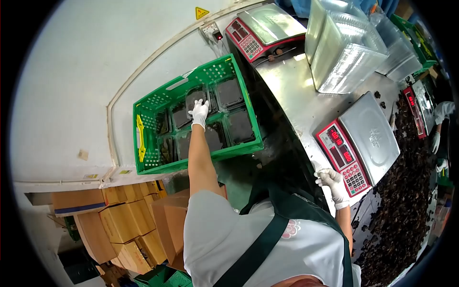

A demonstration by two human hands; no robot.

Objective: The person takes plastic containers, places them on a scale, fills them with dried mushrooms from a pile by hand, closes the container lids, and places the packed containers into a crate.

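Observation:
My left hand (200, 114), in a white glove, reaches into a green plastic crate (201, 160). Its fingers are spread over the lid of a clear plastic box (193, 94) with dark contents. Several similar boxes (239, 126) lie around it in the crate. On the right, my gloved right hand (333, 185) is at the metal table's edge, beside a red-and-silver digital scale (342, 155). Its fingers are curled together, and what they hold, if anything, cannot be made out. The scale's display is lit red, and its pan (370, 136) carries nothing.
Clear plastic trays (344, 52) stand stacked on the metal table (291, 91). A second scale (263, 31) is behind the crate. Dark loose pieces (401, 201) cover the table's right side. Another person's gloved hand (435, 142) is at far right. Cardboard boxes (126, 222) stand lower left.

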